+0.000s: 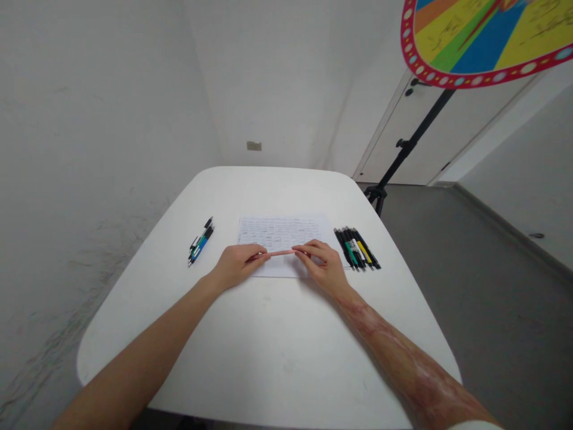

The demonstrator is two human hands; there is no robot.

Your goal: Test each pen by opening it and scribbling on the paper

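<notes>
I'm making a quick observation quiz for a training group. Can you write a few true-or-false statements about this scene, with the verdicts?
1. The left hand and right hand both hold one slim pink stick. True.
2. The sheet of paper at the hands is blank. False: it carries rows of writing.
3. The bundle of pens with yellow and green parts lies left of the sheet. False: it lies to the right.
4. A smaller group of pens lies on the white table, left of the sheet. True.
5. The colored wheel stands on the table. False: it is held up beyond the table on a black stand.
</notes>
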